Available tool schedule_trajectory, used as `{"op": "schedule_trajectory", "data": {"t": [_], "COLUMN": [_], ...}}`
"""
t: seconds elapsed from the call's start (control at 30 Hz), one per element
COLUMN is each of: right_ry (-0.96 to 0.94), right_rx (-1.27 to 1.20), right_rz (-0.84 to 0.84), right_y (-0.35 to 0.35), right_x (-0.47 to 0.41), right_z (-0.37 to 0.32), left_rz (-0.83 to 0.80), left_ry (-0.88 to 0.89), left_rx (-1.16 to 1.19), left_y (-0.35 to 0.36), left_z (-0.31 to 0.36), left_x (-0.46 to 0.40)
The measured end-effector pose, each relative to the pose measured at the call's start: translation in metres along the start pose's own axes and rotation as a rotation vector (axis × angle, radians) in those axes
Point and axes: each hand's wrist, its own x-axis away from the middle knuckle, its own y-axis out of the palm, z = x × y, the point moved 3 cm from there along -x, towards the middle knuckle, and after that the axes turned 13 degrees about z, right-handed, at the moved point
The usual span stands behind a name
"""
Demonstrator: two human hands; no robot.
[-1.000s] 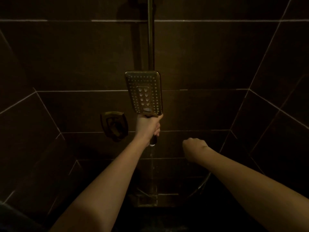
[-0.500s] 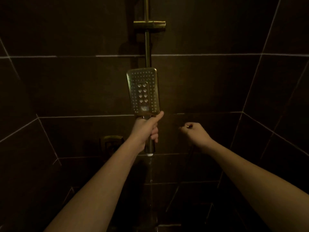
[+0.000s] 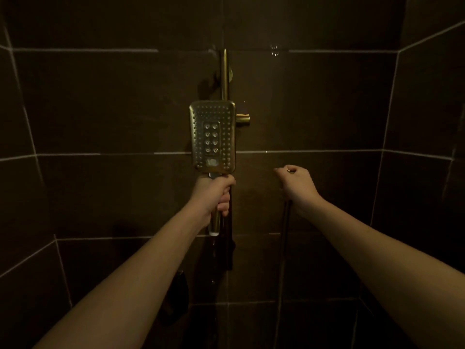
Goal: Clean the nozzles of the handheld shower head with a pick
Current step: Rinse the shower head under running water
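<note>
Dim shower stall, dark tiled wall [image 3: 100,102] with pale grout lines. Left hand [image 3: 215,195] wraps its fingers tight around the handle of the shower head [image 3: 213,137], held upright near frame centre, nozzle face toward the camera. Face is rectangular, brass-toned, rows of small nozzles around the edge and a centre panel with two columns of larger ones. Handle's lower end sticks out below the fist toward 6 o'clock, pale tip showing. Behind the head runs a vertical brass rail [image 3: 224,71], going up toward 12 o'clock, with a short bracket knob [image 3: 243,119] poking out at 3 o'clock of the head. Right hand [image 3: 295,183] sits at 3 o'clock of the left, well apart, fingers clenched in a fist; a ring [image 3: 289,170] shows on one finger. A dark thin line, likely the hose [image 3: 285,235], drops from under that fist toward 6 o'clock; whether it is gripped, cannot tell. Pick not discernible in the fist.
</note>
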Motion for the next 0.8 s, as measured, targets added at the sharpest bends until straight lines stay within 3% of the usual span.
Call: {"op": "schedule_trajectory", "data": {"t": [0.37, 0.67, 0.8], "right_ry": [-0.202, -0.093, -0.119], "right_rx": [0.112, -0.189, -0.183], "right_rz": [-0.133, -0.100, -0.119], "right_y": [0.040, 0.079, 0.090], "right_x": [-0.076, -0.145, -0.165], "right_z": [-0.107, -0.127, -0.145], "left_rz": [0.008, 0.086, 0.090], "left_ry": [0.135, 0.163, 0.176], "left_rx": [-0.042, 0.024, 0.065], "left_y": [0.011, 0.041, 0.045], "left_z": [0.089, 0.106, 0.102], "left_x": [-0.070, -0.145, -0.155]}}
